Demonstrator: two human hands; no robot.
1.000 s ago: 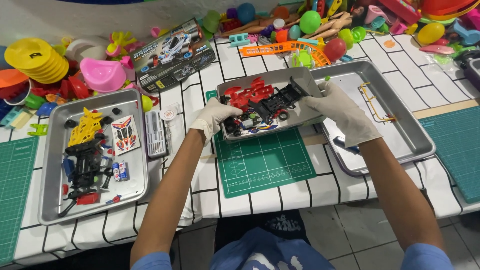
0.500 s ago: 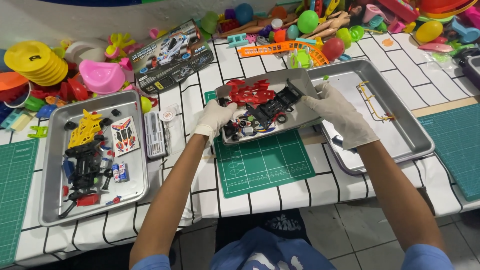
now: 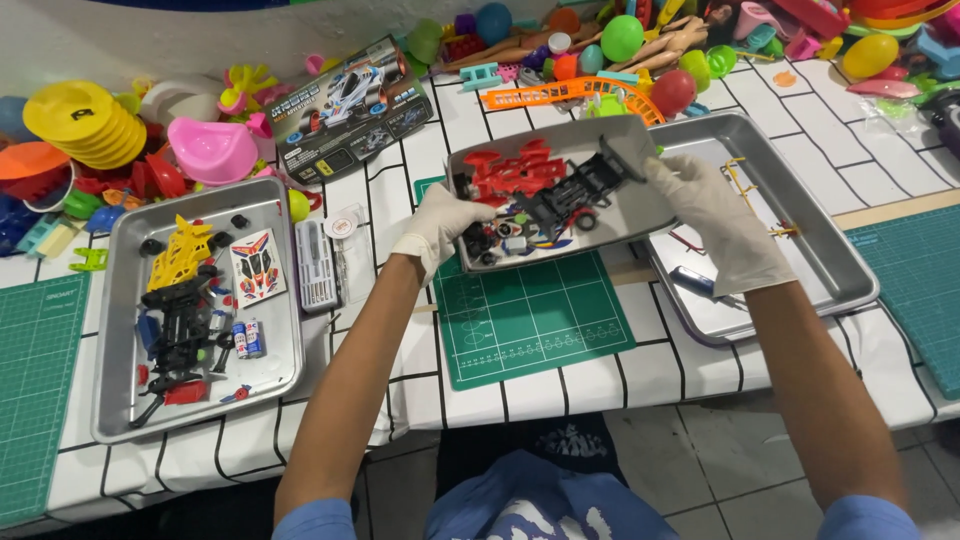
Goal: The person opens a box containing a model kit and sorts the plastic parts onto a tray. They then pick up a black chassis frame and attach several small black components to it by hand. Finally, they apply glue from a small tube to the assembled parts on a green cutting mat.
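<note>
Both gloved hands, left hand (image 3: pixel 437 225) and right hand (image 3: pixel 715 220), grip the small tray (image 3: pixel 640 205) of car parts (image 3: pixel 535 190). It is now lifted and tilted higher above the green mat (image 3: pixel 530 320), so parts slide down.

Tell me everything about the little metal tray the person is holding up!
The small tray is shiny grey metal with a raised rim, rectangular. Both gloved hands hold it above the green cutting mat, tilted toward the person: the left hand at its left end, the right hand at its right. Inside lie red toy-car parts, a black chassis piece and small loose bits.
</note>
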